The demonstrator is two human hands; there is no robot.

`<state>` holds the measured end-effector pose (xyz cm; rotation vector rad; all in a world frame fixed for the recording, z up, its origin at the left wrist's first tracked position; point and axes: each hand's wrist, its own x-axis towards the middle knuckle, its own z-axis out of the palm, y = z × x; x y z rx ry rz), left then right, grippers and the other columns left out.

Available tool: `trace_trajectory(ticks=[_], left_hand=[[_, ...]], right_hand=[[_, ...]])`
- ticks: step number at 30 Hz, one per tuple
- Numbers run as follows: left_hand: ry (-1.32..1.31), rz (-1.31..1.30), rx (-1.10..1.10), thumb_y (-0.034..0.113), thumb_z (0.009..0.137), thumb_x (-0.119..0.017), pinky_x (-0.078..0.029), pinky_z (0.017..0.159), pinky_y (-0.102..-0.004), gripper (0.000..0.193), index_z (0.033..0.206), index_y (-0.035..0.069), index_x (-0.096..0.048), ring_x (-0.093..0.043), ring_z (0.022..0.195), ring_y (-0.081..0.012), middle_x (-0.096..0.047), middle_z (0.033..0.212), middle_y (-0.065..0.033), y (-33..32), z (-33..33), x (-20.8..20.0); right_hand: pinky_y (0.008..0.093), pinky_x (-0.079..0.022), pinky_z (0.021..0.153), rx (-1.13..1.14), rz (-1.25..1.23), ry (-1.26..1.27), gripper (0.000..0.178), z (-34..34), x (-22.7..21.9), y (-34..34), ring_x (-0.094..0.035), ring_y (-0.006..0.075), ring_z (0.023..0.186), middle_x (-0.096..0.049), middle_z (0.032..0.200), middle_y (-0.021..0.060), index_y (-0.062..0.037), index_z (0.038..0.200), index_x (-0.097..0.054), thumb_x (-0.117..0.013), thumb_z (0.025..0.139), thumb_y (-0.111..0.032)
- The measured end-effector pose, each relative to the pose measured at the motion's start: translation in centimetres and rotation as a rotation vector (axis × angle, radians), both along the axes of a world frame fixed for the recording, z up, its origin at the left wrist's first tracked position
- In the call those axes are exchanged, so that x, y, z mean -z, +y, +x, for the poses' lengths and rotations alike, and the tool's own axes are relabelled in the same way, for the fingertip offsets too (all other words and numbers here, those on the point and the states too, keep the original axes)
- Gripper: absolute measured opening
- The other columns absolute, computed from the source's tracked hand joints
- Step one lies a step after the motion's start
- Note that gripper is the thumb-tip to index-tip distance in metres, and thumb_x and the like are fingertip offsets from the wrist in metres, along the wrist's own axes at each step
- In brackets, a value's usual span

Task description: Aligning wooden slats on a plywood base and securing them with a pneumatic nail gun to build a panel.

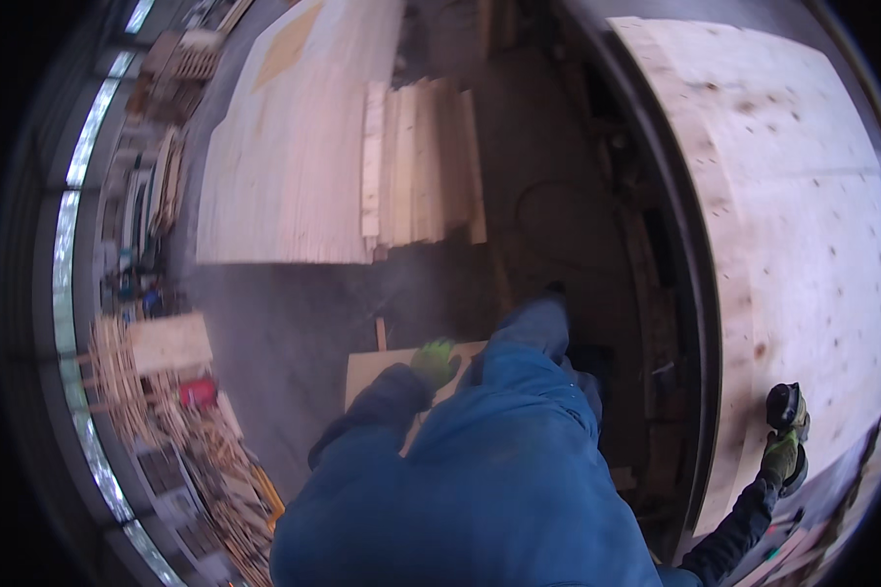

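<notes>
My left hand [438, 364], in a yellow-green work glove, is low in front of me, over a light wooden board [367, 370]. Its fingers look stretched out with nothing held in them, though the picture is a little blurred. Far to the right, my right hand [781, 456], also gloved, is closed round a dark hand-held power tool [783, 405] with a rounded black end. It looks like a sander, but its exact kind is not plain. The tool is at the near right part of a large knotty plywood sheet [793, 225].
A dark metal edge [680, 186] runs along the big sheet's left side. Ahead lie a stack of pale panels [289, 166] and a bundle of wooden boards [421, 161]. Scrap wood [157, 391] and a red container [198, 393] are at left. A cable loops on the floor.
</notes>
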<state>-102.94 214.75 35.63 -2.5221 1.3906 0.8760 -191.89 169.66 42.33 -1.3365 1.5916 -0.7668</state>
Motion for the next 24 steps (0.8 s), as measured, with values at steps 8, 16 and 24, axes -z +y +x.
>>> trace_trajectory(ticks=[8,16,24], left_hand=[[0.111,0.085,-0.340,0.049,0.124,-0.062,-0.050,0.139,-0.0587,0.068,0.166,-0.003,-0.075,-0.067,0.163,-0.0500,-0.074,0.171,-0.0323,31.1,12.9,-3.1],[0.185,0.205,-0.335,0.046,0.120,-0.070,-0.059,0.127,-0.0630,0.058,0.153,-0.001,-0.080,-0.076,0.146,-0.0509,-0.081,0.152,-0.0329,46.8,54.2,11.0],[0.105,0.171,-0.686,0.035,0.111,-0.079,-0.064,0.119,-0.0672,0.048,0.146,0.002,-0.081,-0.081,0.133,-0.0589,-0.087,0.136,-0.0353,19.4,103.2,46.5]], right_hand=[[0.0445,-0.068,0.109,-0.206,-0.235,0.856,0.057,34.8,-18.1,9.8,-0.083,0.0328,0.140,-0.082,0.166,0.0206,-0.0091,0.182,-0.067,-0.069,0.131,-0.036],[0.0531,-0.064,0.128,-0.675,-0.137,0.645,0.038,72.0,2.3,26.2,-0.082,0.0372,0.146,-0.085,0.158,0.0240,0.0084,0.160,-0.078,-0.070,0.128,-0.011],[0.0383,-0.064,0.124,-0.656,0.777,0.441,0.036,110.4,27.5,34.8,-0.082,0.0233,0.141,-0.088,0.153,0.0146,0.0020,0.158,-0.083,-0.075,0.124,-0.008]])
